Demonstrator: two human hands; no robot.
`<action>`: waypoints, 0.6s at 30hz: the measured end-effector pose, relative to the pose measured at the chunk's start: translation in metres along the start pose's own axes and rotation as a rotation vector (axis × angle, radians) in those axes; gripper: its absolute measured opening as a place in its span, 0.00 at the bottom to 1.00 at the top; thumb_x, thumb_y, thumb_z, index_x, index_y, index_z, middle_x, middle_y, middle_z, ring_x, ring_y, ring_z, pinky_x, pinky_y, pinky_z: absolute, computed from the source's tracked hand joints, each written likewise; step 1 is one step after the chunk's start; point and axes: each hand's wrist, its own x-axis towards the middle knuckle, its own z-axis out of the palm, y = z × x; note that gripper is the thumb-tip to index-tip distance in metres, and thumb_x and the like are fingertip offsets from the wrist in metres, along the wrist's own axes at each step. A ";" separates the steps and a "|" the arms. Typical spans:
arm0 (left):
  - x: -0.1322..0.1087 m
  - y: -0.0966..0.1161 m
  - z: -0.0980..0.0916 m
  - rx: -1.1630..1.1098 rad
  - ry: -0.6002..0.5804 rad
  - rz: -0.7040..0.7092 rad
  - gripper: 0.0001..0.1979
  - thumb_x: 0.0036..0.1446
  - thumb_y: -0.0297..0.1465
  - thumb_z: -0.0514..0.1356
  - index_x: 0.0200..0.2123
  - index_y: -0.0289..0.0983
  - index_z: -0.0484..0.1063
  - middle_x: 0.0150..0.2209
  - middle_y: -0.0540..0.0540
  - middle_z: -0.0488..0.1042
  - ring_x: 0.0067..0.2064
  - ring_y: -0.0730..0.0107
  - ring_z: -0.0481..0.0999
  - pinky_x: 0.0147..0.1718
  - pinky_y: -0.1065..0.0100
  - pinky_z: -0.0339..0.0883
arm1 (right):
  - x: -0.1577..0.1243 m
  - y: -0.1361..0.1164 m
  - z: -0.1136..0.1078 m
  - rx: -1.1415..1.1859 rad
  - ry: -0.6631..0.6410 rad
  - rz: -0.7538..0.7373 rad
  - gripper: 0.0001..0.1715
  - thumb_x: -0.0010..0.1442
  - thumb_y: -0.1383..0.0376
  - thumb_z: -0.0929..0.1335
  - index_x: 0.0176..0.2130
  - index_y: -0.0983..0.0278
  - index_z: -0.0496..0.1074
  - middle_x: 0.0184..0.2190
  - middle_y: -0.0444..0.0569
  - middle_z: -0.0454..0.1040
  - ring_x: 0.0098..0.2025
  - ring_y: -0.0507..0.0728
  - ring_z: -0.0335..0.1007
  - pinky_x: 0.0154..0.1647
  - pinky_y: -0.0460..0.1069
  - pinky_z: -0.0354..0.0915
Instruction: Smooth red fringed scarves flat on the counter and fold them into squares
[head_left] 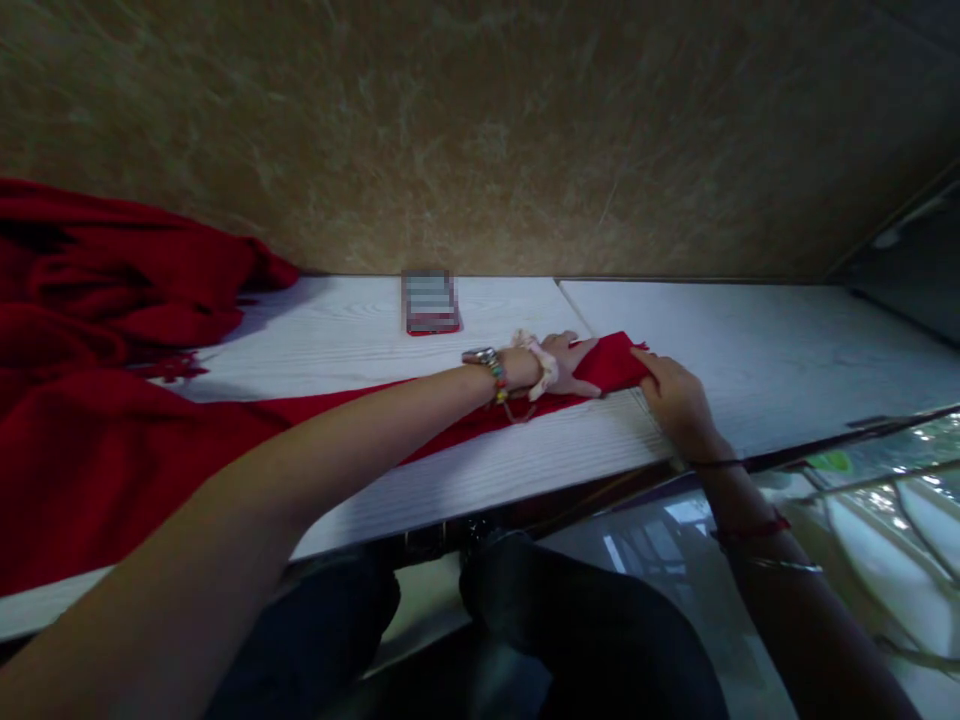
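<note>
A long red fringed cloth (112, 440) lies across the white table (750, 350), bunched at the left and drawn out in a narrow band to the right. My left hand (570, 362) reaches far across and presses its fingers on the folded end of the cloth (616, 362). My right hand (675, 400) grips that same folded end from the right, thumb on top. Bracelets and a watch sit on my left wrist.
A phone in a red case (430, 302) lies near the back of the table, by the brown wall (480, 130). A seam splits the tabletop in two panels. My dark-trousered legs (585, 630) are under the table's front edge; a glossy floor shows at right.
</note>
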 end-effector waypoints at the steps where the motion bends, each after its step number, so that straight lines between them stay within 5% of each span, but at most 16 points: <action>1: -0.009 -0.002 0.010 0.031 0.002 0.015 0.41 0.51 0.48 0.56 0.61 0.37 0.44 0.62 0.38 0.44 0.61 0.50 0.46 0.55 0.54 0.47 | -0.002 0.002 0.001 -0.028 -0.007 -0.020 0.25 0.53 0.73 0.58 0.51 0.70 0.67 0.44 0.59 0.71 0.46 0.61 0.68 0.46 0.55 0.65; 7: -0.021 -0.015 0.037 0.196 0.078 0.048 0.29 0.57 0.39 0.50 0.61 0.39 0.47 0.63 0.38 0.43 0.61 0.47 0.45 0.52 0.47 0.49 | -0.002 0.015 -0.003 -0.212 -0.095 -0.286 0.23 0.56 0.73 0.59 0.51 0.68 0.66 0.53 0.59 0.65 0.51 0.61 0.63 0.48 0.55 0.64; 15: -0.029 0.005 0.016 0.353 -0.015 0.086 0.27 0.57 0.24 0.49 0.60 0.42 0.50 0.61 0.40 0.49 0.59 0.46 0.51 0.49 0.46 0.55 | 0.001 0.021 -0.005 -0.262 -0.138 -0.346 0.23 0.57 0.75 0.57 0.52 0.71 0.64 0.51 0.59 0.67 0.48 0.59 0.67 0.45 0.53 0.66; 18: -0.028 0.002 0.002 0.429 0.087 0.149 0.24 0.59 0.21 0.44 0.58 0.41 0.55 0.59 0.41 0.55 0.58 0.50 0.56 0.47 0.49 0.58 | 0.001 0.019 -0.005 -0.267 -0.140 -0.347 0.24 0.56 0.76 0.57 0.52 0.72 0.64 0.52 0.60 0.66 0.48 0.60 0.67 0.45 0.53 0.66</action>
